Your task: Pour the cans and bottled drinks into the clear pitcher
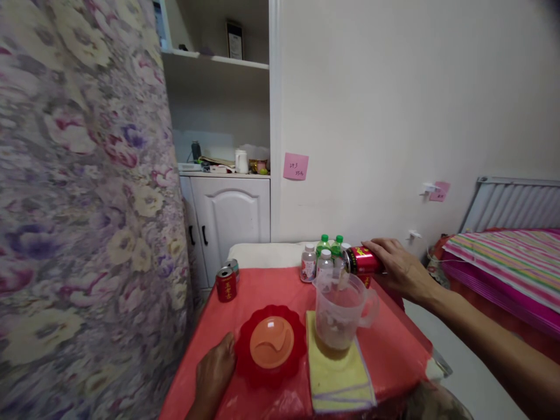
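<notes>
My right hand grips a red drink can, tipped on its side with its top toward the left, above the mouth of a clear plastic measuring jug. A brownish stream seems to fall from the can, and a little brown liquid shows at the jug's bottom. The jug stands upright on a folded yellow cloth. To its left lies a red scalloped plate with an orange round centre. At the plate's left rim, my left hand is closed with its fingers curled against the edge.
Another red can and a silvery can stand at the table's back left. Several small bottles with white or green caps are grouped behind the jug. A red cloth covers the table. A floral curtain hangs at left.
</notes>
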### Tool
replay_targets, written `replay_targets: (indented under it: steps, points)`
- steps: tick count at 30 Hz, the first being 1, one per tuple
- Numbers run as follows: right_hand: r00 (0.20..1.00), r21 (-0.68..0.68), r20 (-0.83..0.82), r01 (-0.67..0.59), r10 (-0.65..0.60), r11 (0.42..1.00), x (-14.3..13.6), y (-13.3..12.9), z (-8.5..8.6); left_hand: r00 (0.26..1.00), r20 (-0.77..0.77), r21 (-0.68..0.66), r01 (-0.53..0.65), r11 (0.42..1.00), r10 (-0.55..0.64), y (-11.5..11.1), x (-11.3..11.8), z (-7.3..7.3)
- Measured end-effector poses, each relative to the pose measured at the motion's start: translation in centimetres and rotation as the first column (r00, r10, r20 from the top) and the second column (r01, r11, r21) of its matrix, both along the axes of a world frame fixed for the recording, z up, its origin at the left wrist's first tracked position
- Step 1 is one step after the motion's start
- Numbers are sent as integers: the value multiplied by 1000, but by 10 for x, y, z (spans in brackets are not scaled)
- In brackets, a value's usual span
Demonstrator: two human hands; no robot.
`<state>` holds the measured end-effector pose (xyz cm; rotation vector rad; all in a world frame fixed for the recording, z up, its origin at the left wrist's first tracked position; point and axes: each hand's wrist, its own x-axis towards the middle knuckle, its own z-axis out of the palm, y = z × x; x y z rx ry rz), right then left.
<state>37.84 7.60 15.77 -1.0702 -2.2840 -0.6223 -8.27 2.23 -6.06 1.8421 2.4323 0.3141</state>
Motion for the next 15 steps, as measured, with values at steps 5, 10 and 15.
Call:
replay_targets:
  steps: [5,10,15]
  points:
    - [1000,-4,26,12,-12,1000,2,2,-1,1000,4,-4,-4,1000,5,-1,1,3]
    - [999,0,41,-15,15,1000,3,3,0,1000,13,-12,-10,1000,10,-3,4,8]
    - [999,8,37,-20,20,1000,2,0,2,1000,14,-6,-1,1000,1,-4,4,9]
